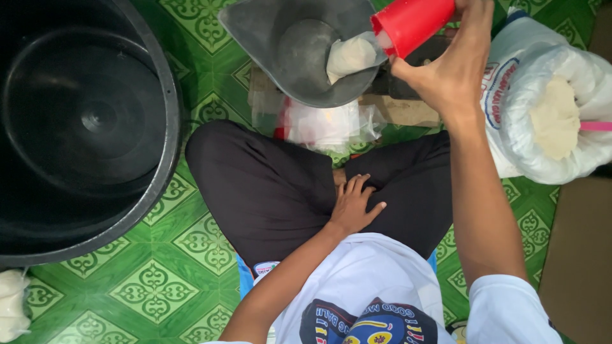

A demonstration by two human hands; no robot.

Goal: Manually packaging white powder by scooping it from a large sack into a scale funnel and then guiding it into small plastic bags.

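Green patterned tile floor [191, 255], seen from above; person sits cross-legged on it in dark trousers [268, 191] and a white printed shirt [370, 286].

Right hand [456, 60], upper right of frame: fingers clenched around a red plastic cup [411, 22], gripping it from the side; cup tipped over, mouth facing left and down; whitish powder [350, 56] spilling from the mouth into a grey scale pan [280, 44] at upper centre; powder heaped against the pan's right inner wall, touching the cup rim; forearm runs down the right side of frame to a white sleeve.

Left hand [354, 207], centre of frame: fingers loose and spread, palm down, resting flat on the lap where the legs cross; grasping nothing.

Below the pan, between it and the knees: a pile of clear plastic bags [325, 124] on the floor, with a brownish board [401, 111] under the pan, partly hidden.

Right edge: white sack [510, 83] with a rolled-down clear liner, open top showing the same whitish powder [554, 118]; a pink handle [596, 126] pokes in from the edge.

Left side: large black plastic tub [83, 127], filling the upper left; a filled white bag [13, 306] at lower left corner, cut by the frame.
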